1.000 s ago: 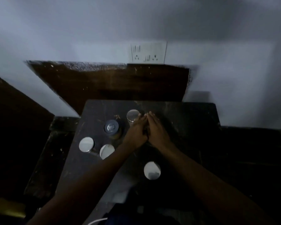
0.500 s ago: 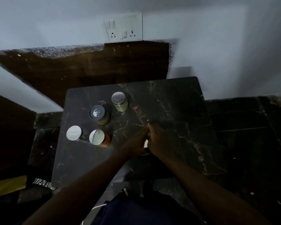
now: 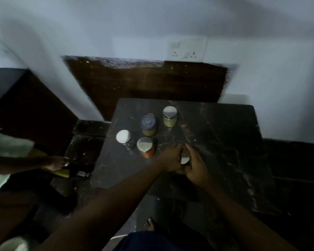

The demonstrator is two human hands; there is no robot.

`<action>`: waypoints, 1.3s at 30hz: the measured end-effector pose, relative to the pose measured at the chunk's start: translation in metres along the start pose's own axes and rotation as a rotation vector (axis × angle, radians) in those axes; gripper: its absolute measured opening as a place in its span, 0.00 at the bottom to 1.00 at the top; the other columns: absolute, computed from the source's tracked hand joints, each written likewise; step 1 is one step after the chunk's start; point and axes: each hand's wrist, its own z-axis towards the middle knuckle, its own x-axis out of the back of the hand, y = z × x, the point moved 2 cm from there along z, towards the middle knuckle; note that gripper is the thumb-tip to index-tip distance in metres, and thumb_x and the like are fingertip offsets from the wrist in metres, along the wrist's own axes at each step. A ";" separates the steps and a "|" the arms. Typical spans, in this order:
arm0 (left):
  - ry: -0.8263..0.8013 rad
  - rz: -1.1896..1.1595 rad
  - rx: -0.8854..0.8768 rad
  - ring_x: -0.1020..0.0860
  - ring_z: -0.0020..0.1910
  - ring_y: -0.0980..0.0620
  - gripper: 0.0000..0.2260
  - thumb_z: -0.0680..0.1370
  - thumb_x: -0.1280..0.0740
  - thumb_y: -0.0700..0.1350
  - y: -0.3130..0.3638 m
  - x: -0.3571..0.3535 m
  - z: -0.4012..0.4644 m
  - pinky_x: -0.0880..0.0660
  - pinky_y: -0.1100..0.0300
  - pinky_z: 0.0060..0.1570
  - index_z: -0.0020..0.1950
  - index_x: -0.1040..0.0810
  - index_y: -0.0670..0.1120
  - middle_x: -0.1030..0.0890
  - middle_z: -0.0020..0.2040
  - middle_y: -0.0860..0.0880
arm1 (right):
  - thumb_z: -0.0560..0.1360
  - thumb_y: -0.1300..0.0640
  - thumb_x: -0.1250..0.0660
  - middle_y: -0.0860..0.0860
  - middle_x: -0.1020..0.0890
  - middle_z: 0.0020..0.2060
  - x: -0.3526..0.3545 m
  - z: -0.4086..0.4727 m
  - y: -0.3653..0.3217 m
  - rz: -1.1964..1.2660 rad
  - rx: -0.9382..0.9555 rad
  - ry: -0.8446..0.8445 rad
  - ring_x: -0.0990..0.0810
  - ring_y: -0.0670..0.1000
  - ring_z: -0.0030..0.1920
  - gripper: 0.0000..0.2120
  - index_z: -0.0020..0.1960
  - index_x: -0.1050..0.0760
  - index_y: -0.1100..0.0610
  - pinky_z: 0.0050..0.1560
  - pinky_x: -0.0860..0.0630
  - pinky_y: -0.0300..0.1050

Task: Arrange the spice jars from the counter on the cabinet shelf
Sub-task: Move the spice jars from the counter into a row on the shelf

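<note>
Several spice jars stand on a dark marble counter (image 3: 225, 142). A silver-lidded jar of green spice (image 3: 170, 115) is farthest back, with a dark-lidded jar (image 3: 148, 125) to its left. Nearer are a silver-lidded jar (image 3: 123, 137) at the left and one with orange spice (image 3: 145, 147). Both my hands cup a fifth silver-lidded jar (image 3: 185, 157) near the counter's middle: my left hand (image 3: 170, 158) on its left side, my right hand (image 3: 196, 165) on its right. Most of that jar is hidden.
A second person's foot (image 3: 55, 163) in a black and yellow sandal shows on the dark floor at the left. A white wall with a socket plate (image 3: 187, 48) rises behind a brown wooden panel (image 3: 145, 82). My own foot (image 3: 150, 225) is below the counter edge.
The camera view has swung, shifting the counter rightward in frame. My hands, pressed together farther back a second ago, came nearer and now hold the silver-lidded jar between them. The other person's foot appeared.
</note>
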 end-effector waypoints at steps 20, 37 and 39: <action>0.855 -0.252 -0.589 0.21 0.59 0.48 0.18 0.80 0.29 0.44 0.146 0.324 -0.023 0.18 0.47 0.52 0.70 0.22 0.46 0.21 0.66 0.49 | 0.66 0.36 0.21 0.45 0.25 0.63 0.320 0.110 -0.194 0.499 0.660 0.584 0.24 0.39 0.60 0.39 0.70 0.32 0.48 0.57 0.30 0.22; 1.012 -0.076 -0.600 0.22 0.66 0.53 0.16 0.80 0.29 0.45 0.264 0.503 0.091 0.22 0.49 0.63 0.68 0.19 0.46 0.19 0.65 0.50 | 0.73 0.49 0.23 0.47 0.23 0.62 0.506 0.246 -0.232 0.592 0.673 0.613 0.21 0.49 0.62 0.32 0.69 0.35 0.57 0.59 0.23 0.41; 1.043 -0.023 -0.597 0.21 0.63 0.52 0.16 0.79 0.28 0.46 0.262 0.514 0.105 0.21 0.52 0.61 0.66 0.18 0.46 0.18 0.63 0.48 | 0.74 0.48 0.23 0.46 0.23 0.62 0.509 0.264 -0.233 0.608 0.652 0.583 0.21 0.49 0.62 0.30 0.69 0.34 0.56 0.59 0.23 0.43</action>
